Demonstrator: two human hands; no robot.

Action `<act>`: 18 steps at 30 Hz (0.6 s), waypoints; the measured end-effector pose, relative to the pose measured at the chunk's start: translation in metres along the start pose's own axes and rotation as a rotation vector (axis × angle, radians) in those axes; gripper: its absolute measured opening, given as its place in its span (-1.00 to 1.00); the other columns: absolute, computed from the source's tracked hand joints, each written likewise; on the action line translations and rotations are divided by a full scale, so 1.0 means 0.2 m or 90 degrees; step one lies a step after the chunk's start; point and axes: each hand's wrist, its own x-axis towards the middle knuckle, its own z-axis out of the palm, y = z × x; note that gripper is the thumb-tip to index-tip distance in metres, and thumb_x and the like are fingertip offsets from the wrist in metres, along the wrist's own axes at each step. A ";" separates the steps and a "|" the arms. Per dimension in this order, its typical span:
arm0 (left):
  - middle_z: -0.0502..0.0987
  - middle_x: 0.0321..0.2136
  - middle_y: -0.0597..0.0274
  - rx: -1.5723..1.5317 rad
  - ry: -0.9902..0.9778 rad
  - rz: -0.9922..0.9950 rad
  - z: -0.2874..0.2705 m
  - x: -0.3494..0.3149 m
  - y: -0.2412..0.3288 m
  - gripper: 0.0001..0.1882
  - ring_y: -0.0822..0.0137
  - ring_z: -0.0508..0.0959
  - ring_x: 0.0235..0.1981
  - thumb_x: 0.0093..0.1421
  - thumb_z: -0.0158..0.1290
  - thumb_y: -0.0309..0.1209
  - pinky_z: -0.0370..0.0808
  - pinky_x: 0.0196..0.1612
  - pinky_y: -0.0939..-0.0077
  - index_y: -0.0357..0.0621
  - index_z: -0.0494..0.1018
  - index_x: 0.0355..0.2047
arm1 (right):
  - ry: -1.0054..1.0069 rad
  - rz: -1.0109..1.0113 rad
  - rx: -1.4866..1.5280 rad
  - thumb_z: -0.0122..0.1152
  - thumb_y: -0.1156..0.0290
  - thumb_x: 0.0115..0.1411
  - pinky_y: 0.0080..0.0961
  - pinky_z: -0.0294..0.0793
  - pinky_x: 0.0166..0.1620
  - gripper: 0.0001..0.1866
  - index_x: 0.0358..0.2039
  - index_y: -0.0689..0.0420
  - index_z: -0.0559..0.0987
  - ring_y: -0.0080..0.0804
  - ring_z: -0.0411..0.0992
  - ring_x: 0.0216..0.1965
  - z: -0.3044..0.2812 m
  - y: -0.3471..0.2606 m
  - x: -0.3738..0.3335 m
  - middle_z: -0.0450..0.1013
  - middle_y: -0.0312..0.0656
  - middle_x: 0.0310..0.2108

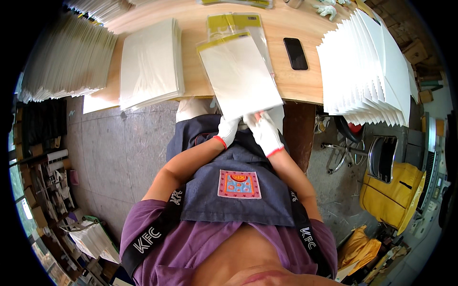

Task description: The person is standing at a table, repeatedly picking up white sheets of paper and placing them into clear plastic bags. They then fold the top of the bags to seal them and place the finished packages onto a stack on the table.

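Note:
A clear plastic sleeve (204, 46) with a yellow-green top band holds a white sheet (243, 76). It lies tilted, its lower end past the table's near edge. My right hand (265, 132), in a white knit glove with a red cuff, is closed on the lower edge of the sleeve. Gloved the same way, my left hand (229, 129) is at the lower left corner; its fingers are mostly hidden. Under the sleeve's top are more yellow-banded plastic sleeves (231, 21).
On the wooden table (195, 59), a stack of white sheets (149, 62) lies left of the sleeve. Farther left is a fanned pile (71, 57). To the right are a black phone (296, 53) and a large fanned white stack (358, 66). A wheeled chair (379, 157) stands at right.

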 end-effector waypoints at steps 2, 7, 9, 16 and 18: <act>0.56 -0.40 0.20 -0.140 -0.030 0.055 -0.06 0.06 -0.07 -0.83 0.34 0.59 -0.44 0.22 -0.10 -0.48 0.59 -0.40 0.50 -0.25 0.47 -0.27 | -0.099 0.016 0.169 -0.29 0.47 0.30 -0.24 0.42 0.09 -0.61 0.12 0.30 0.17 -0.06 0.25 0.09 0.10 0.01 0.06 0.15 0.14 0.09; 0.52 -0.25 0.07 -0.147 -0.061 -0.079 -0.21 -0.02 0.15 -0.74 0.22 0.58 -0.33 0.23 -0.12 -0.42 0.58 -0.30 0.39 -0.24 0.33 -0.10 | -0.305 0.133 -0.084 -0.22 0.45 0.29 -0.38 0.57 -0.19 -0.63 0.10 0.26 0.23 -0.22 0.50 -0.29 0.15 -0.03 -0.01 0.44 0.01 -0.21; 0.52 -0.26 0.01 -0.155 -0.047 -0.041 -0.36 -0.01 0.14 -0.75 0.23 0.58 -0.40 0.24 -0.08 -0.37 0.58 -0.38 0.44 -0.24 0.33 -0.12 | -0.282 0.035 -0.498 -0.15 0.39 0.29 -0.56 0.46 -0.48 -0.73 -0.06 0.19 0.40 -0.50 0.45 -0.55 0.26 -0.07 -0.07 0.49 -0.18 -0.48; 0.51 -0.40 0.17 0.006 -0.045 -0.040 -0.48 0.01 0.24 -0.80 0.32 0.56 -0.45 0.28 -0.13 -0.34 0.55 -0.38 0.50 -0.22 0.36 -0.21 | -0.424 -0.444 -1.294 -0.01 0.34 0.13 -0.24 0.42 -0.45 -0.86 -0.28 0.04 0.41 -0.18 0.49 -0.46 0.41 0.10 0.09 0.49 -0.15 -0.53; 0.52 -0.36 0.12 0.025 -0.061 -0.034 -0.50 0.02 0.23 -0.79 0.30 0.57 -0.45 0.23 -0.17 -0.42 0.56 -0.39 0.52 -0.27 0.37 -0.21 | -0.460 -0.520 -1.367 -0.01 0.33 0.14 -0.21 0.43 -0.45 -0.87 -0.31 0.04 0.39 -0.14 0.50 -0.43 0.43 0.13 0.13 0.50 -0.14 -0.52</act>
